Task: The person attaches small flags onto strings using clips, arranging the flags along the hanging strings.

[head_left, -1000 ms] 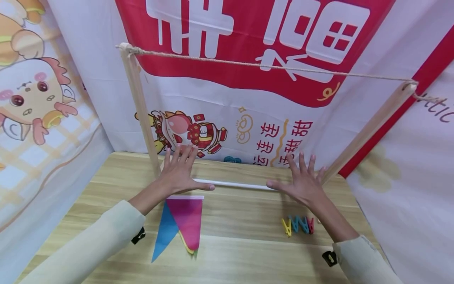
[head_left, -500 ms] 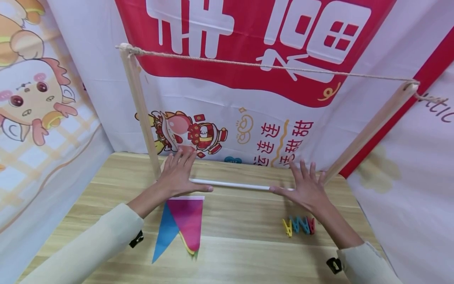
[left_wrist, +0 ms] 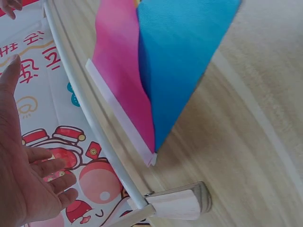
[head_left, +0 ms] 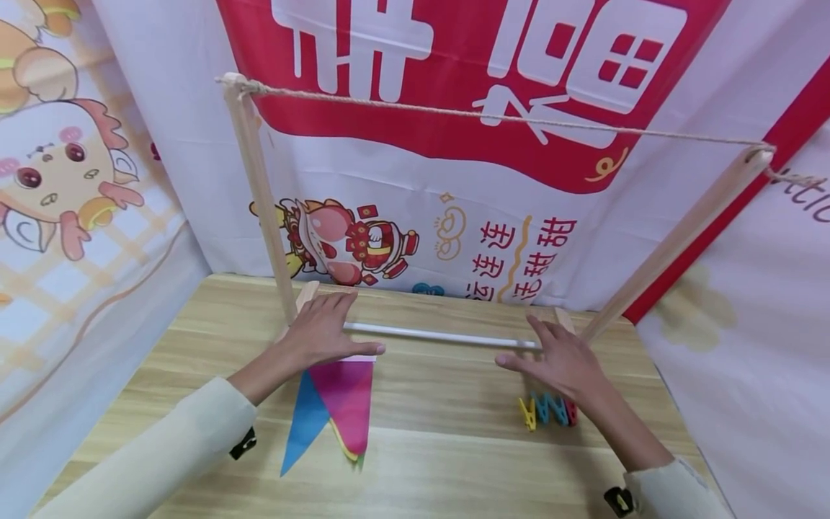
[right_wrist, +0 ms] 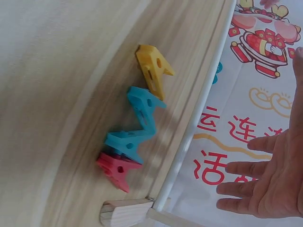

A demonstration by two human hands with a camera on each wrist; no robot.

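Note:
Above the wooden tabletop my left hand point(head_left: 318, 335) spreads its fingers, holding nothing. Just below it lie triangular pennants, a pink one point(head_left: 350, 407) with a white top strip over a blue one point(head_left: 303, 425), with a yellow edge peeking out. My right hand point(head_left: 560, 360), fingers apart and thumb out, hovers behind small clothespins: a yellow one point(head_left: 528, 414), blue ones point(head_left: 543, 409) and a red one point(right_wrist: 118, 170). A white rod point(head_left: 441, 335) runs between the hands, along the base of a wooden frame. Both wrist views show the fingers extended and bare.
Two upright wooden posts, left point(head_left: 259, 180) and right point(head_left: 681, 238), carry a twine string point(head_left: 421, 110) stretched between their tops. Wooden feet point(left_wrist: 180, 203) support the frame. A printed red and white cloth point(head_left: 402, 166) hangs behind the table point(head_left: 454, 468).
Both hands have drawn slightly back toward the body, the fingertips lower than before. The left hand now overlaps the pennants' white strip. Pennants and clothespins stay in place.

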